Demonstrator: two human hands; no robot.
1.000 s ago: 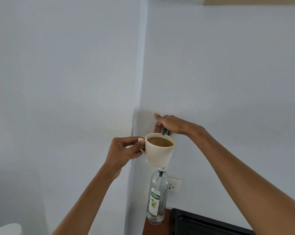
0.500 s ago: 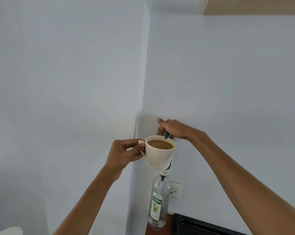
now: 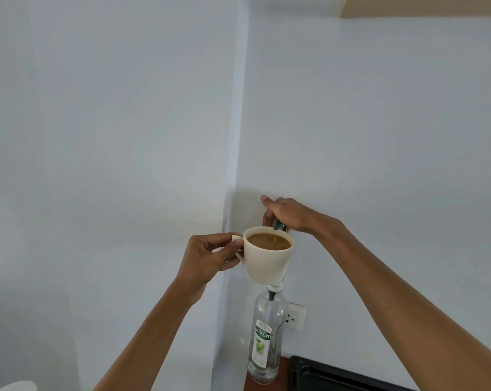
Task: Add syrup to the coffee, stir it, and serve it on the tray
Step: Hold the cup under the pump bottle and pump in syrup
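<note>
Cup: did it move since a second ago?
No. The cup still hangs just above the syrup bottle neck, up and left of the wall socket, as before. Only the camera shifted a little.

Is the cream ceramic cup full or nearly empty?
Nearly full. In the cream ceramic cup, the brown coffee surface lies just under the rim.

Cream cup [image 3: 266,261] of brown coffee [image 3: 268,241] held aloft, slightly tilted; clear syrup bottle [image 3: 265,340] upright below; black tray [image 3: 337,375] bottom right.
</note>
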